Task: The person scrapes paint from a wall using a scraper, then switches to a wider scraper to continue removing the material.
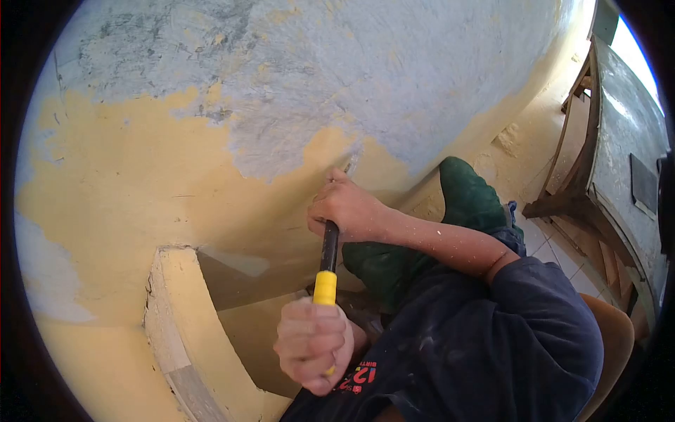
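Note:
A long-handled scraper with a black and yellow handle slants across the middle, its small blade end against the wall. My right hand is wrapped round its upper part, close to the blade. Lower down, my left hand grips the yellow end of the handle, fingers closed. The wall has yellow paint with a ragged edge against a bare grey-blue area above. Around the blade a small pale scraped patch shows. Part of the blade is hidden by my right fingers. Pale flakes stick to my right forearm.
At lower left a yellow ledge with a chipped edge juts from the wall. A worn table with wooden legs stands on the right, a dark flat rectangle on its top. Pale debris lies along the wall's foot. My green-clad legs are close to the wall.

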### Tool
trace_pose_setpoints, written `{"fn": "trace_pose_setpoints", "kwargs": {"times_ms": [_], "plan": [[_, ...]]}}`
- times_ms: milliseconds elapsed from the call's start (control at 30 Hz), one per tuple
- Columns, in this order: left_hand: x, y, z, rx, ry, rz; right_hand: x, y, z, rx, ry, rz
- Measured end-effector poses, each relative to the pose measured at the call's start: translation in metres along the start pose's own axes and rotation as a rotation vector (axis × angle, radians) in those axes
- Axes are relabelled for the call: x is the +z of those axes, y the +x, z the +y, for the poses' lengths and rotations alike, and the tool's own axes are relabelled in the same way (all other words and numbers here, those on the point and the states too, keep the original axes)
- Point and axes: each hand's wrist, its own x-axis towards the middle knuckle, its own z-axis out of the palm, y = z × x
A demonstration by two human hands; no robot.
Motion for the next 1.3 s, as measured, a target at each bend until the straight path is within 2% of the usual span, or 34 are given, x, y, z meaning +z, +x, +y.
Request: {"fn": "trace_pose_setpoints", "kwargs": {"times_ms": [33, 67, 100, 167, 200, 300, 367, 467, 500, 567, 633, 700, 733, 767, 833, 867, 900, 1000, 1067, 1100, 1167, 1233, 1267, 1300], "plan": [[0.0, 0.002, 0.005, 0.054, -0.031, 0.016, -0.005, 0.004, -0.008, -0.03, -0.004, 0.022], [0.003, 0.007, 0.011, 0.048, -0.01, -0.106, -0.008, 0.007, -0.011, -0.066, -0.006, 0.04], [0.004, 0.006, 0.008, 0.047, -0.002, -0.106, -0.005, 0.006, -0.006, -0.068, 0.001, 0.036], [0.005, -0.001, -0.005, -0.021, 0.096, -0.206, 0.001, 0.003, 0.01, -0.07, 0.082, 0.032], [0.001, -0.006, -0.009, -0.042, 0.064, -0.112, 0.002, 0.002, 0.009, -0.074, 0.077, 0.036], [-0.008, 0.0, 0.005, -0.03, 0.034, -0.065, 0.002, -0.002, 0.0, -0.007, -0.004, -0.037], [0.002, 0.003, 0.01, 0.028, -0.017, -0.051, -0.005, 0.006, -0.012, -0.101, 0.018, 0.061], [0.004, 0.002, 0.01, 0.014, 0.075, -0.154, 0.009, 0.001, 0.014, -0.09, 0.039, 0.024], [0.001, -0.001, 0.006, 0.001, 0.062, -0.074, 0.008, 0.0, 0.011, -0.098, 0.034, 0.026], [-0.004, -0.004, -0.006, -0.025, 0.021, 0.091, 0.004, -0.004, 0.008, 0.012, 0.043, -0.06], [0.0, 0.004, 0.004, -0.037, -0.011, 0.062, -0.005, 0.003, -0.006, -0.027, 0.04, -0.019], [0.008, 0.006, 0.005, 0.036, -0.019, -0.07, -0.004, 0.005, -0.005, -0.085, 0.048, 0.011], [0.008, 0.0, -0.004, 0.015, 0.136, -0.152, -0.003, 0.003, 0.003, -0.041, 0.047, -0.012], [0.002, -0.001, -0.004, 0.02, 0.142, -0.15, -0.003, 0.002, 0.008, 0.003, 0.041, -0.034], [-0.008, 0.0, -0.008, -0.095, 0.058, -0.013, -0.002, 0.003, 0.006, -0.017, -0.007, -0.018], [-0.005, 0.0, 0.0, -0.07, 0.059, 0.025, 0.001, 0.001, 0.001, -0.019, -0.027, -0.009], [0.001, 0.002, 0.002, -0.063, 0.059, 0.031, -0.001, 0.002, 0.0, -0.024, -0.031, -0.014], [0.009, -0.002, -0.006, 0.007, 0.103, -0.172, -0.001, 0.001, 0.001, -0.052, 0.039, 0.04], [0.002, -0.003, -0.012, -0.029, 0.068, -0.093, 0.002, -0.006, 0.017, -0.011, 0.041, -0.065], [-0.001, -0.002, -0.014, -0.075, 0.031, -0.015, -0.002, -0.003, 0.013, -0.015, 0.029, -0.06], [-0.005, -0.002, -0.002, -0.051, 0.071, 0.002, -0.004, 0.002, -0.001, -0.025, -0.001, -0.011], [0.001, 0.006, 0.007, 0.05, -0.056, -0.094, -0.006, 0.006, 0.0, -0.055, 0.037, 0.011], [-0.001, 0.017, 0.003, -0.004, -0.008, -0.278, -0.005, 0.006, -0.001, -0.086, 0.078, 0.034], [-0.001, 0.014, -0.001, -0.007, -0.006, -0.282, -0.002, 0.003, 0.002, -0.086, 0.083, 0.036]]}}
